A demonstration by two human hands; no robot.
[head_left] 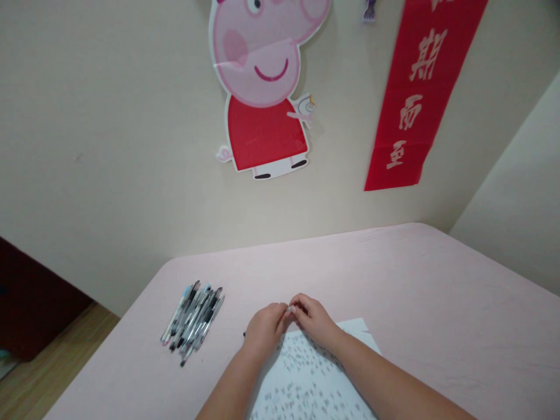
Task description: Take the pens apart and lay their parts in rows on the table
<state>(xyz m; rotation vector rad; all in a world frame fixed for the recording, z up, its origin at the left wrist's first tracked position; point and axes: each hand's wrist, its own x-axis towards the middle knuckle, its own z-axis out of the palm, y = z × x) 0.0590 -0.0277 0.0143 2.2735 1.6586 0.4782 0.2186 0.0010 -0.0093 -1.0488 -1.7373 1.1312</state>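
My left hand [266,329] and my right hand [315,321] meet over the top edge of a handwritten sheet of paper [306,385], fingers closed in a pinch. Between their fingertips shows a small pale item [289,310], too small and covered to name. A small dark tip [244,334] sticks out at the outer side of my left hand; whether it belongs to the pinched item or lies on the table I cannot tell. To the left, a pile of pens [195,321] lies side by side on the pink tabletop, apart from both hands.
The pink-covered table [415,280] reaches back to a pale wall [109,146]. On the wall hang a pink pig cutout [268,131] in a red dress and a red banner [415,99] with light characters. Wooden floor [65,344] shows at the lower left.
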